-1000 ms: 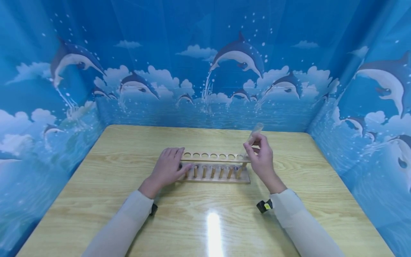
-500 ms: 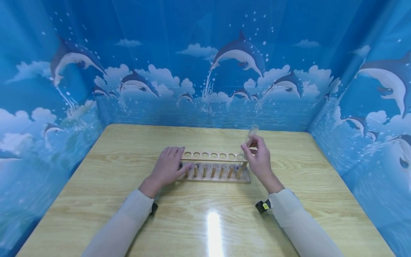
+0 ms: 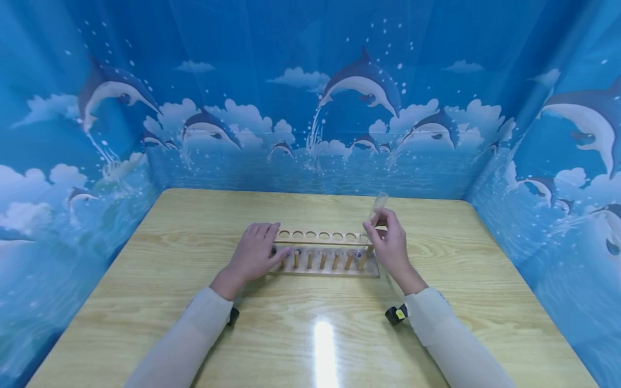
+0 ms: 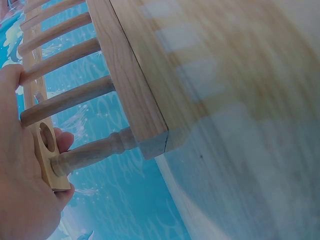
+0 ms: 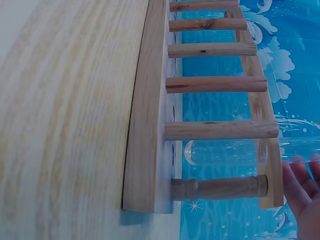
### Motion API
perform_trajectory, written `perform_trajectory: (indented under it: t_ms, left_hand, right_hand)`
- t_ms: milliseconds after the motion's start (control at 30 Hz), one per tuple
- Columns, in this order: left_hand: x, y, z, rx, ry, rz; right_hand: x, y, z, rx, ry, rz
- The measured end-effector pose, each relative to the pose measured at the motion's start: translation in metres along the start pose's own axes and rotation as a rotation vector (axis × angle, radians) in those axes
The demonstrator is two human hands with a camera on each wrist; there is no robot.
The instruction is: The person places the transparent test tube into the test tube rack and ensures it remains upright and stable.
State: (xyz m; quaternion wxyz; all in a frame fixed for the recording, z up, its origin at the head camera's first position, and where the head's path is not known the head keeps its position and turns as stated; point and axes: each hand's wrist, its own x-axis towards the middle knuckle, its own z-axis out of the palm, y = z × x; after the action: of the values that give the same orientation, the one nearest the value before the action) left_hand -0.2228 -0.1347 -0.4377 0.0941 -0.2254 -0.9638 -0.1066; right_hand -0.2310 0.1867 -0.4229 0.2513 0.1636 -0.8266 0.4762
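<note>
A wooden test tube rack [image 3: 315, 273] stands on the table, with a row of round holes in its top rail [image 3: 325, 242] and upright pegs along its base. My left hand [image 3: 252, 250] grips the rail's left end; in the left wrist view the thumb lies on one side of the rail and fingertips show beyond it. With thumb and fingers, my right hand [image 3: 392, 245] pinches a clear glass test tube [image 3: 379, 202]. In the right wrist view the tube's rounded lower end [image 5: 200, 152] passes through the rail's end hole and hangs short of the base [image 5: 150, 150].
The light wood-grain table [image 3: 252, 345] carries a bright light reflection near the front. Behind it and at both sides hang blue curtains [image 3: 310, 172] printed with dolphins. Small black wrist devices [image 3: 397, 314] sit under the sleeves.
My right hand has moved slightly left and down with the test tube, lowering it through the rack's rightmost hole. The left hand and the rack have stayed in place.
</note>
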Motion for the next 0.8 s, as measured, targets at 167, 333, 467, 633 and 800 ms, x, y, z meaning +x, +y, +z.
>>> perform_trajectory:
  t_ms: [167, 333, 467, 633, 800]
  left_hand:
    - [0.0002, -0.0005, 0.0006, 0.000, 0.001, 0.001]
    - [0.0002, -0.0006, 0.0012, 0.006, -0.004, -0.002]
    - [0.0003, -0.0006, 0.0021, 0.009, -0.011, -0.009]
    - [-0.0002, -0.0008, 0.0029, 0.007, -0.014, -0.014]
    - [0.0000, -0.0012, 0.0029, 0.006, -0.010, -0.015]
  right_hand:
    - [-0.0016, 0.0013, 0.0004, 0.012, -0.007, -0.017]
    - [-0.0036, -0.0011, 0.0017, 0.011, -0.008, -0.005]
    - [-0.0051, -0.0012, 0.0027, 0.011, -0.013, 0.018]
    - [-0.0071, 0.0056, 0.0041, 0.020, -0.013, 0.015]
    - [-0.0084, 0.0076, 0.0050, -0.007, -0.013, 0.024]
